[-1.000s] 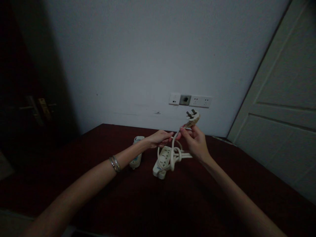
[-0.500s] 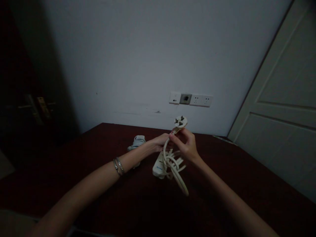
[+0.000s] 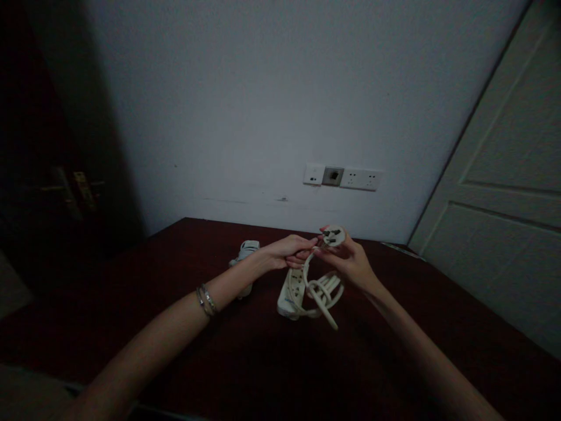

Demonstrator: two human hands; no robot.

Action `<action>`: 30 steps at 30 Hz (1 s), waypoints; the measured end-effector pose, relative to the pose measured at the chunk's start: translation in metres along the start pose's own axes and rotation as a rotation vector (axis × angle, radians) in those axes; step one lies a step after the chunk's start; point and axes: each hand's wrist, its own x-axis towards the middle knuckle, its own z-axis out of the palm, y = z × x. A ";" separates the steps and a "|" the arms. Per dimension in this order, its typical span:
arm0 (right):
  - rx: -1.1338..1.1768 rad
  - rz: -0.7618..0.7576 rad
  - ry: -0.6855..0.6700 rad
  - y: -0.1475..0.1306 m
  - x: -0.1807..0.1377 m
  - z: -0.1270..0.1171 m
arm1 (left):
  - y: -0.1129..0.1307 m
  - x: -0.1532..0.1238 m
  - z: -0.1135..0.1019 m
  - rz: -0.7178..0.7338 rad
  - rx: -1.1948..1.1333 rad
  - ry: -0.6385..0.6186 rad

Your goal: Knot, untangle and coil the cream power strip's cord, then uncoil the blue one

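My right hand (image 3: 355,266) is closed around a white three-pin plug (image 3: 333,235), its metal pins turned toward me. Beside it, my left hand (image 3: 291,251) has its fingers closed at the neck of the plug, on the white power cord (image 3: 308,266). Loose loops of the cord hang below my hands. Behind and beneath them lies a white power strip (image 3: 289,304) with several sockets, its far end hidden by my left hand. A second pale bundle with wound cord (image 3: 248,250) rests left of it, partly covered by my left forearm.
A dark red-brown table (image 3: 197,351) stretches up to a pale wall. On the wall sit white socket plates (image 3: 360,179) and a grey socket plate (image 3: 333,176). A white panelled door (image 3: 504,175) stands at the right, and a dark door with a handle (image 3: 83,187) at the left.
The plug has come down and to the right, and its pins have turned. My right hand has shifted from the neck to the plug's body. The cord loops have swung right.
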 end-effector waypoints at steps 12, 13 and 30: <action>0.011 0.219 -0.030 -0.005 -0.013 -0.003 | 0.004 -0.009 0.010 0.057 -0.064 0.096; -0.015 0.204 -0.017 -0.003 -0.013 -0.002 | 0.004 -0.008 0.008 0.042 -0.088 0.119; -0.057 0.275 -0.145 0.016 0.016 -0.005 | -0.012 -0.006 -0.029 0.065 0.487 0.053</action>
